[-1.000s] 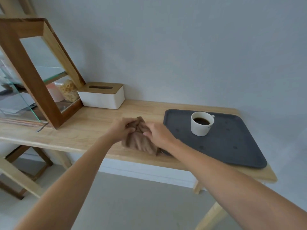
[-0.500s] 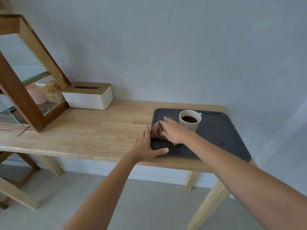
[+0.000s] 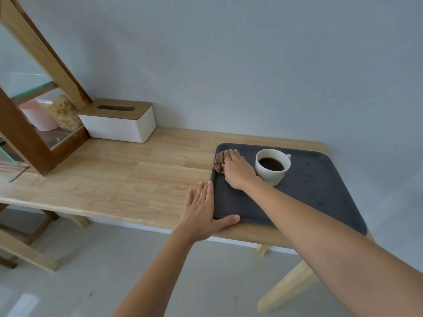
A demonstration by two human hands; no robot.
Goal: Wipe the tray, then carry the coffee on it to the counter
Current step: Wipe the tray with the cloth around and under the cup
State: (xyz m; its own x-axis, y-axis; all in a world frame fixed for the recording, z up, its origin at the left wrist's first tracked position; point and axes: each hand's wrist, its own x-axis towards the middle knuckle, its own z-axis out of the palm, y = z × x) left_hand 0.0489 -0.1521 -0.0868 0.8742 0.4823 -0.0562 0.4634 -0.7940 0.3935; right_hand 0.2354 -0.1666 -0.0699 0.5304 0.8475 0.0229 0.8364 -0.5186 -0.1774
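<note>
Head view: the wiping step is in hand. The right hand (image 3: 239,171) presses flat on a brown cloth (image 3: 219,163) at the tray's (image 3: 320,197) ten o'clock corner, just beside the coffee cup (image 3: 272,167). The left hand (image 3: 202,208), fingers spread, braces the tray's near-left corner against the counter (image 3: 128,179). Next, the wipe likely must skirt the full cup without knocking it. Counted: one tray, one cup, one cloth, one tissue box (image 3: 119,124) at ten o'clock.

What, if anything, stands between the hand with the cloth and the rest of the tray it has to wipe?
The coffee cup does: it stands on the tray just right of the right hand and its brown cloth, touching or nearly touching the wrist. The left hand steadies the tray's near-left corner.
</note>
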